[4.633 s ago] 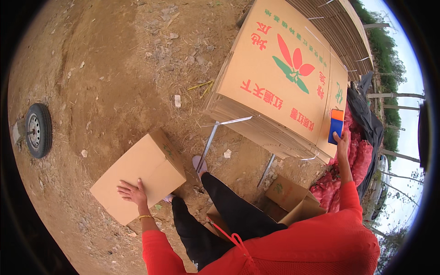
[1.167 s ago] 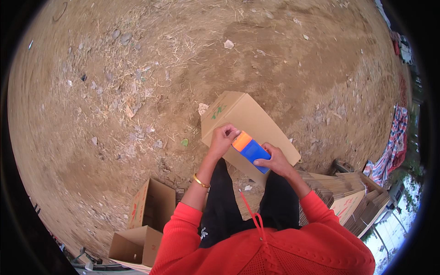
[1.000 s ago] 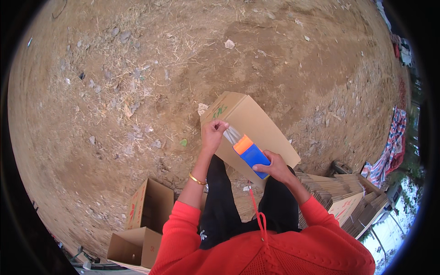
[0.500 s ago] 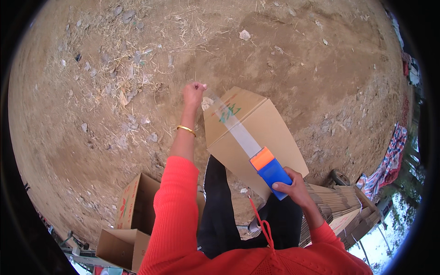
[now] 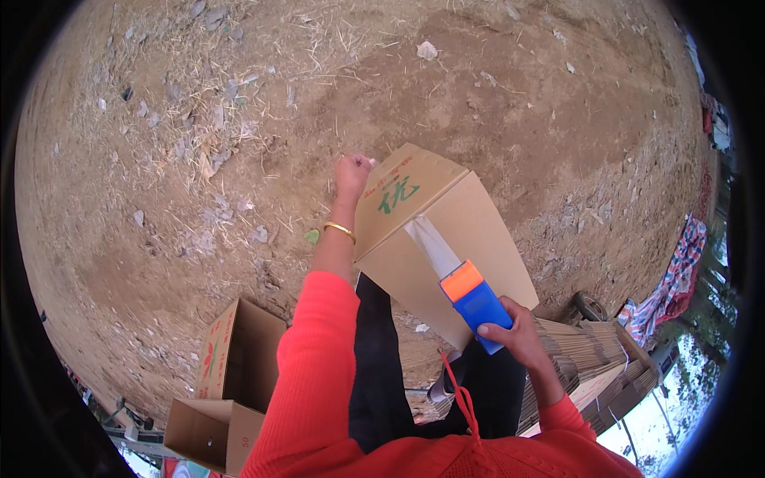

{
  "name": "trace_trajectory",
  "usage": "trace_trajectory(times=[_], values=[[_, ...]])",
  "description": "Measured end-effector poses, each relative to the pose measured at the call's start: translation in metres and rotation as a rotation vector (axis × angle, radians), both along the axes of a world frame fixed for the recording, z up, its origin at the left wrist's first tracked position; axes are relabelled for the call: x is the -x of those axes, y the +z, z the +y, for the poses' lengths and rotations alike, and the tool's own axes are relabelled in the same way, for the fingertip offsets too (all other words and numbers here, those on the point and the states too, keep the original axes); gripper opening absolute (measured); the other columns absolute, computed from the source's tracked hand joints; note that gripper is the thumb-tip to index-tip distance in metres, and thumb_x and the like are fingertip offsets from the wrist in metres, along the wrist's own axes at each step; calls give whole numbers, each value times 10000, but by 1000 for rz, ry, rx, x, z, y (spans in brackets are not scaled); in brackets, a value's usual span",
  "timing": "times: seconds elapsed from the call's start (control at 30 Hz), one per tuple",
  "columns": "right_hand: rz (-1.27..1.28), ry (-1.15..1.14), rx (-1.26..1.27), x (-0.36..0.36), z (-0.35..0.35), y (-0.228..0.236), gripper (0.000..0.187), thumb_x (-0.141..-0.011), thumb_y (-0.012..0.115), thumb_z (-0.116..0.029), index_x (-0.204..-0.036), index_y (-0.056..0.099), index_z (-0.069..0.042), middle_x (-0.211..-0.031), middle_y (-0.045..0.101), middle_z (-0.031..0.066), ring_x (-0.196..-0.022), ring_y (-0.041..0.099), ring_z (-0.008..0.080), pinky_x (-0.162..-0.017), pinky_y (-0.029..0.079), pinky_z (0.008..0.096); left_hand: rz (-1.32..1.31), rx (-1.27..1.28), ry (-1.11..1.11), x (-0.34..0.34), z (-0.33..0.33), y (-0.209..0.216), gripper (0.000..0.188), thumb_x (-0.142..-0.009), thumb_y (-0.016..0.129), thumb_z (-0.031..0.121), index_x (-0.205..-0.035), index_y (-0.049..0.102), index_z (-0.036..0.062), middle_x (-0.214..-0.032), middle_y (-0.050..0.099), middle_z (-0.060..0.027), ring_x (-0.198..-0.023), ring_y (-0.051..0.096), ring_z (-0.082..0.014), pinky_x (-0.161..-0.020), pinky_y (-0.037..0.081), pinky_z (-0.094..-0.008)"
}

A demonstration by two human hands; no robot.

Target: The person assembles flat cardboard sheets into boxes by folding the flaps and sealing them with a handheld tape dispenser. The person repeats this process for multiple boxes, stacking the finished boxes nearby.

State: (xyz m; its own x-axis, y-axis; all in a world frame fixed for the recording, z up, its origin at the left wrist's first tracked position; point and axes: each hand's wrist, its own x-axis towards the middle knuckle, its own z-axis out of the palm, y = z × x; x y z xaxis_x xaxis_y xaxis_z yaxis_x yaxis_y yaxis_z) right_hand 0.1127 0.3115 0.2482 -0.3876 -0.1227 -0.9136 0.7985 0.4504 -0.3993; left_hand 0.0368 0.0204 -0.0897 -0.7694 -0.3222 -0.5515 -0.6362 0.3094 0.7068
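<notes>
- Near the middle of the frame, you are working on a closed cardboard box (image 5: pixel 446 239), tilted so one corner is pointing toward the upper part of the picture, with green marks on its smaller face.
- Your left hand (image 5: pixel 351 170) is reaching out at upper centre, just beside the box's far left corner; its grip is curled together into a fist, and whether it is pinching the tape end cannot be told.
- Your left wrist is wearing a thin gold bangle (image 5: pixel 340 229), and the red sleeve (image 5: pixel 315 358) is running down toward the lower edge.
- Your right hand (image 5: pixel 518 338), right of centre and lower, is holding a blue tape dispenser with an orange front (image 5: pixel 474 299); the grip is clamped around its blue body.
- Pale tape (image 5: pixel 433 245) is lying along the box's broad face, stretching from the dispenser up toward the box's top edge.
- Dispenser and box are touching where the orange front is meeting the cardboard.
- Toward the lower left, two open cardboard boxes (image 5: pixel 231 374) are sitting one beside the other on the dirt.
- At lower right, a stack of flat cardboard (image 5: pixel 590 358) is lying just behind your right hand, with a small wheel (image 5: pixel 592 306) beside it.
- Bare dirt ground (image 5: pixel 199 159), strewn with dry straw and scraps, is filling the upper half of the frame.
- At the right edge, striped cloth (image 5: pixel 677 275) is lying on the ground.
</notes>
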Motion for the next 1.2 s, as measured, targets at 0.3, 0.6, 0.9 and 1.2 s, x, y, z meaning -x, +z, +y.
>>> trace_trajectory(times=[0.3, 0.6, 0.9, 1.2], values=[[0, -22, -5, -11, 3, -9, 403, -740, 779, -288, -961, 604, 0, -804, 613, 25, -734, 554, 77, -685, 468, 253, -167, -106, -219, -24, 31, -20, 227, -807, 691, 247, -828, 672, 21, -664, 636, -113, -635, 595, -181, -639, 477, -332], [31, 40, -19, -15, 7, -16, 421, -742, 773, -317, -943, 603, 11, -784, 620, 41, -718, 558, 80, -676, 468, 255, -273, 177, -574, -34, 29, -15, 561, -926, 497, 384, -1382, 378, 81, -1359, 423, -232, -1197, 470, -367, -987, 403, -431], [117, 95, -74, -27, 17, -35, 494, -717, 772, -364, -969, 603, 25, -768, 631, 85, -714, 587, 132, -686, 480, 295, -228, -469, -566, -21, 47, 62, 900, -905, 176, 684, -1455, 152, -27, -1531, 105, -217, -1429, 57, -319, -1161, 88, -382], [223, 177, -178, -25, 12, -47, 513, -710, 753, -410, -918, 612, 37, -745, 645, 150, -688, 634, 226, -681, 494, 347, 65, 210, -497, -38, 84, 148, 742, -847, 542, 563, -1291, 474, -28, -1182, 560, -263, -1005, 596, -369, -839, 489, -429]])
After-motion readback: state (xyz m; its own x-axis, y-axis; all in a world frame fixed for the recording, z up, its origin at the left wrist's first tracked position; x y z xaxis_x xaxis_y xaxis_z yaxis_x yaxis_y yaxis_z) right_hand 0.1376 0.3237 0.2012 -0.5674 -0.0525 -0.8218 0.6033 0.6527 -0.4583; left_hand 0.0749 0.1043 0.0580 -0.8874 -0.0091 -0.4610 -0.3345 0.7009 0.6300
